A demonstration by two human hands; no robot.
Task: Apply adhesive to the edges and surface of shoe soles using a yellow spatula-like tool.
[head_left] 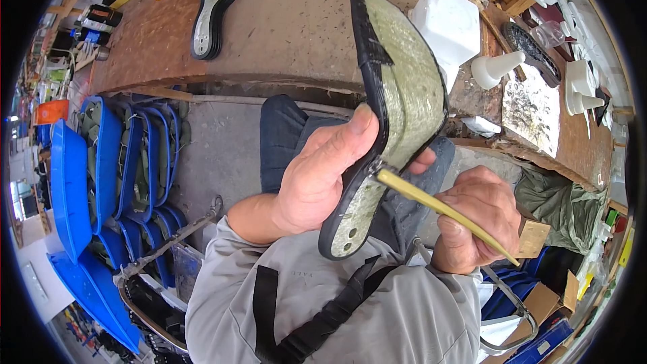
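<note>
My left hand (320, 168) grips a pointed shoe sole (404, 74) at its narrow waist, thumb on the near edge and fingertips showing past the far edge. The sole has a black rim and a glossy grey-green face with small holes toward the heel. It is held up at a tilt, toe away from me. In my right hand (475, 219) is a thin brush with a yellow handle (421, 195), pinched between thumb and fingers. Its dark tip touches the sole's face near the waist.
On the brown workbench (290, 20) lies a stack of black soles (214, 10). A white plastic container (448, 20), a white nozzle-tipped bottle (497, 67) and a dark sole (532, 54) stand at right. Blue trays (71, 185) are stacked at left; cardboard boxes (539, 307) sit lower right.
</note>
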